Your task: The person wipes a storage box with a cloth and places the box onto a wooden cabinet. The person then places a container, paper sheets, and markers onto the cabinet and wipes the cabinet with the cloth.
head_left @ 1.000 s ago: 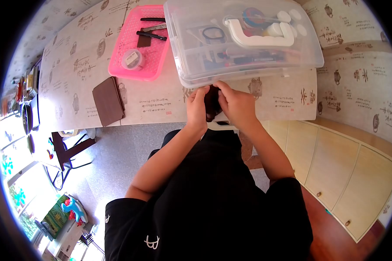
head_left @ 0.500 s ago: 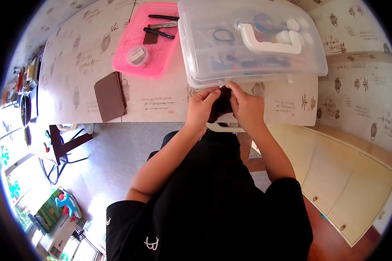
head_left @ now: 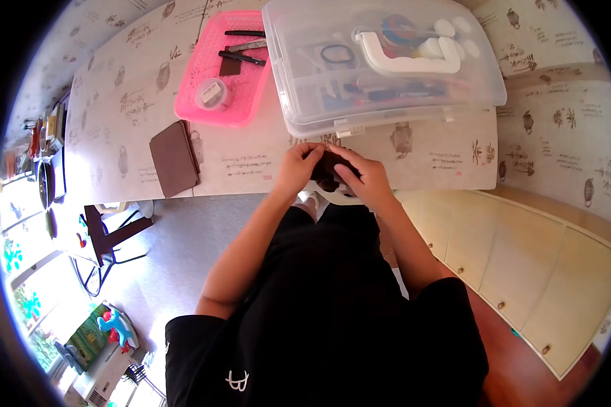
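Observation:
At the table's front edge, both hands grip a small dark brown leather-like piece (head_left: 328,165). My left hand (head_left: 296,169) pinches its left side between thumb and fingers. On the other side, my right hand (head_left: 368,179) is closed on it, fingers along the top and thumb on the face. Part of the piece is hidden by the fingers, and its exact kind cannot be made out. Farther left, a small stack of flat brown sheets (head_left: 174,160) lies on the table.
A clear plastic case (head_left: 305,102) with a white handle (head_left: 411,66) stands just beyond my hands. Left of it sits a pink basket (head_left: 189,95) holding black pens, a grey tool, a brown scrap and a small round tub (head_left: 212,95). Cream cabinets (head_left: 516,264) line the right.
Both hands have come slightly down and left with the brown piece, toward my body. The right fingers now lie across its top, and the piece is turned. My view has shifted slightly.

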A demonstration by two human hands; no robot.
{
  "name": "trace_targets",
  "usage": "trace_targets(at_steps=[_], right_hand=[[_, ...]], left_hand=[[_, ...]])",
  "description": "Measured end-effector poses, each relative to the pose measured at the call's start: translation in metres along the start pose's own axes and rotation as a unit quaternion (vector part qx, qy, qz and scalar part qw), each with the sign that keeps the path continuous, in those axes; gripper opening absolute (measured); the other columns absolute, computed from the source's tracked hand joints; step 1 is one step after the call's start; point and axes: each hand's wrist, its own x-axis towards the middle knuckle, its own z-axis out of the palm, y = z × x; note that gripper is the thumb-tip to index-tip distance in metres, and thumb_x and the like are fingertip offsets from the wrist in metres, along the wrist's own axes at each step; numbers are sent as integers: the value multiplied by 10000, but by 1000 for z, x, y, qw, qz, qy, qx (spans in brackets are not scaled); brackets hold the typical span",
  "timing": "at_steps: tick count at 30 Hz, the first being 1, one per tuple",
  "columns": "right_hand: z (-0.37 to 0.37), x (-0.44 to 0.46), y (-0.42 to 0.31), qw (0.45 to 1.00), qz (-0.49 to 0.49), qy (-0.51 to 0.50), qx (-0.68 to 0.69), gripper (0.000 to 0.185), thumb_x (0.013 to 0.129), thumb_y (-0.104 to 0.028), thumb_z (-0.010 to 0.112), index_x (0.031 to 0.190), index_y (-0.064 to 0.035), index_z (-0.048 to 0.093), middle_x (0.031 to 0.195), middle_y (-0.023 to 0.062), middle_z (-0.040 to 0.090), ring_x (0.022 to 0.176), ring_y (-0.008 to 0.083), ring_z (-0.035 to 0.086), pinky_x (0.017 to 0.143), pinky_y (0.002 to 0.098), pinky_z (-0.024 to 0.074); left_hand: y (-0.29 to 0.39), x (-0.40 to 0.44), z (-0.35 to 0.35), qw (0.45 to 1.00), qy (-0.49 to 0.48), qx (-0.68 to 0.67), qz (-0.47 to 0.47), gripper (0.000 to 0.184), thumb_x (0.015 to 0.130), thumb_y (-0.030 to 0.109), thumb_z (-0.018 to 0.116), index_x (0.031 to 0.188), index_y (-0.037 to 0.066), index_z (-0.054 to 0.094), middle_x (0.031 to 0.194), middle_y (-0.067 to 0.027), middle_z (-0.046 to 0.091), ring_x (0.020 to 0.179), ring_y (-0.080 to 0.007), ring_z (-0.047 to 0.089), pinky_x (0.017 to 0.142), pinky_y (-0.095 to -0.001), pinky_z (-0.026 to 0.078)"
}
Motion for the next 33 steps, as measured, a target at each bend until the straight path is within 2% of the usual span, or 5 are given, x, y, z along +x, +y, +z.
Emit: trace_targets(at_steps=[5, 8, 13, 20, 33], right_hand=[[-38, -23, 36, 947, -88, -115, -286, 156, 850, -168, 709, 988, -97, 717, 722, 94, 608, 617, 154, 608, 566, 318, 467], [-54, -33, 35, 925, 264, -89, 258, 235, 921, -281, 646, 989, -57, 670, 837, 49, 660, 839, 192, 635, 729, 335, 498], [-54, -31, 9, 713, 153, 155, 667, 380, 1004, -333, 493, 1109, 12, 611, 1114, 97, 634, 1070, 221, 597, 957, 376, 442], [32, 7, 4, 938, -208, 131, -242, 471, 859, -250, 657, 1185, 59, 517, 1300, 283, 442, 1230, 515, 385, 1113, 659, 171], [48, 12, 22, 976, -128, 176, -20, 494, 890, -203, 594, 1273, 78, 459, 1310, 332, 415, 1251, 504, 369, 1084, 552, 268]], left_hand=[[22, -17, -11, 929, -77, 338, 130, 253, 921, 238, 629, 1054, 37, 704, 804, -110, 693, 700, -184, 641, 672, -322, 506], [66, -52, -2, 821, -77, 524, 212, 211, 907, 214, 642, 1039, 65, 713, 834, -130, 690, 733, -222, 670, 700, -325, 513], [150, -73, -18, 871, -131, 273, 387, 138, 860, -14, 655, 987, -50, 694, 857, -118, 718, 786, -180, 674, 737, -292, 517], [191, 6, 5, 724, -7, 524, 448, 491, 942, 310, 612, 1365, 74, 535, 1453, -122, 482, 1405, -320, 365, 1141, -512, 258], [182, -1, 22, 599, -9, 648, 471, 879, 706, 555, 762, 1420, 125, 482, 1545, -132, 347, 1435, -388, 279, 1130, -583, 233]])
